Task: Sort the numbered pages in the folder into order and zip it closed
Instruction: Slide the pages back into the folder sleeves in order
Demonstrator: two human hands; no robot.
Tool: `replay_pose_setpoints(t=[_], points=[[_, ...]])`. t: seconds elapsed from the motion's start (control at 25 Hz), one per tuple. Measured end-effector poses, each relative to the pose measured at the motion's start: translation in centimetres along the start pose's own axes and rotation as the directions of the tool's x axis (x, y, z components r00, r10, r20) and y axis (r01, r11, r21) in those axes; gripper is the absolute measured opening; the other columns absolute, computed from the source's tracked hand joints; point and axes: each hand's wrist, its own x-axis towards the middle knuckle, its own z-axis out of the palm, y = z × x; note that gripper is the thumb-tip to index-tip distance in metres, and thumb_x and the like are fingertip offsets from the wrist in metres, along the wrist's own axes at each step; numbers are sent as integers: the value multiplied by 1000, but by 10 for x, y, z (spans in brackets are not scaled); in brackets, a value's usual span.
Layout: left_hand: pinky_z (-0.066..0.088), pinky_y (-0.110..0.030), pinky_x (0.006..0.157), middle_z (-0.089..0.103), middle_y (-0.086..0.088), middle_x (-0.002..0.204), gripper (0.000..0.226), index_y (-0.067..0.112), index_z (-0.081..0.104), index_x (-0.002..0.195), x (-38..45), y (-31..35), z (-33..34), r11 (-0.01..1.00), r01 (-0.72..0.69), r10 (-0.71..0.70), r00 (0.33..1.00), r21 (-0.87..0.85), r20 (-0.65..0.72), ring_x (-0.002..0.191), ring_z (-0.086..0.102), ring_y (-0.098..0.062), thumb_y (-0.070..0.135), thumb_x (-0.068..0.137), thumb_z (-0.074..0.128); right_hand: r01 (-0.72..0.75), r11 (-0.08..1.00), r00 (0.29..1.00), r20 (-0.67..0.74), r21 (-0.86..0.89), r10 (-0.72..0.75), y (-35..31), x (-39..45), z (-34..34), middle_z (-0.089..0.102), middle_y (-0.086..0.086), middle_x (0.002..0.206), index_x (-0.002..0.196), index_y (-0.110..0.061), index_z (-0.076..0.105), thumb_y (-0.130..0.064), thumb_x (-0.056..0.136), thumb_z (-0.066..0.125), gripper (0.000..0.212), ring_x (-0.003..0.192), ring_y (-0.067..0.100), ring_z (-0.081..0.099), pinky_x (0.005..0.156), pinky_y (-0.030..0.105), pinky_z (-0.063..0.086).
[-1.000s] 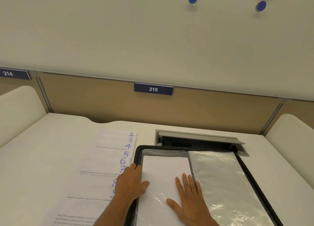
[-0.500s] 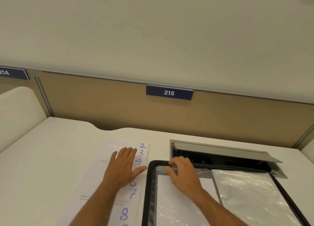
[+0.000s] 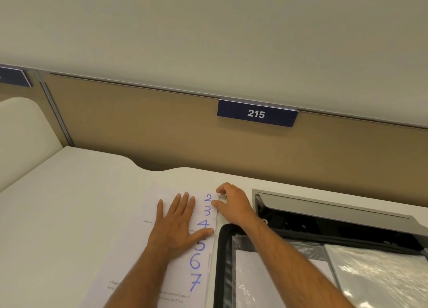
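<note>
Spanning the lower half of the view: a matte off-white desk [image 3: 69,203], smooth, its far edge cut in a shallow wavy curve. Behind it, a tan partition panel [image 3: 139,127] with a grey metal rail along its top; above that, a plain pale wall [image 3: 208,29]. A navy plate [image 3: 256,113] reading "215" in white hangs from the rail.

Pages [image 3: 185,268]: white sheets fanned in a staggered stack on the desk, left of the folder, handwritten blue numerals 2 to 7 running down their right edges, faint print lower down.

Left hand [image 3: 178,226]: flat on the stack, fingers straight and slightly spread, thumb reaching toward the numeral 4.

Right hand [image 3: 231,203]: at the stack's far right corner, thumb and curled fingers pinching the top sheet's corner beside the numeral 2.

Folder [image 3: 223,261]: open, lying toward the desk's near right, black zippered border, glossy crinkled plastic sleeves inside over white paper.

Cable hatch [image 3: 335,211]: grey metal lid raised over a dark recess, just beyond the folder's far edge.
</note>
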Motion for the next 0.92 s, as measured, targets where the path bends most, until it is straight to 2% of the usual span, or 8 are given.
replay_pose_setpoints(t=[0.12,0.2,0.32,0.4,0.56,0.64,0.8,0.92], points=[[-18,-53,118,-19,7,165,124,29,-14,158,1,0,1,1000,-5,5,1000,0,-3,152,-17,-16,98,55,-18,-74,995,997,31,66,73,-4,15,7,60,3,130,135,-20,51,-36,88,73,54,120,21,56,102,40,48],[-18,-53,118,-18,7,166,125,29,-13,158,0,0,-1,1000,-11,11,1000,-7,-11,152,-17,-16,98,54,-20,-131,988,990,52,79,127,-6,23,6,62,3,125,134,-18,53,-38,87,74,55,117,23,58,102,43,48],[-18,-54,118,-17,7,166,123,29,-13,158,-1,0,-2,1000,-12,12,1000,6,-4,153,-16,-17,97,54,-19,-154,986,987,59,64,150,-6,27,11,72,2,105,98,-17,69,-36,89,72,21,99,23,67,93,44,55],[-17,-55,118,-17,6,166,123,30,-13,158,-2,1,-2,1000,-14,14,1000,7,-8,153,-15,-17,96,54,-20,-147,985,989,22,94,145,-8,25,14,74,2,92,78,-21,66,-33,90,72,18,89,21,70,86,43,58],[-17,-55,118,-19,8,165,122,33,-13,157,-1,1,-1,1000,-26,26,999,-15,-24,153,-14,-18,98,54,-18,-144,924,978,-90,355,187,-12,26,9,75,1,93,93,-13,74,-25,90,74,12,87,19,71,77,32,59],[-18,-54,118,-20,8,165,120,34,-15,157,-2,0,1,999,-35,35,999,-8,-25,153,-16,-17,99,56,-16,-122,888,965,-155,444,210,-15,29,3,75,-1,90,89,-16,75,-22,88,76,6,87,19,72,80,34,60],[-18,-53,118,-24,9,163,116,35,-20,155,-4,0,-2,999,-45,44,998,-26,-42,152,-17,-17,99,58,-13,1,838,940,-287,546,186,-26,40,-23,75,-2,84,92,-13,80,-15,86,77,7,81,18,71,73,30,57],[-19,-53,118,-26,11,162,110,37,-24,153,-5,-2,0,999,-37,35,998,-37,-57,152,-18,-16,98,63,-8,117,834,917,-382,539,119,-42,46,-52,76,-4,84,91,-15,81,-15,86,77,6,83,19,73,78,38,60]])
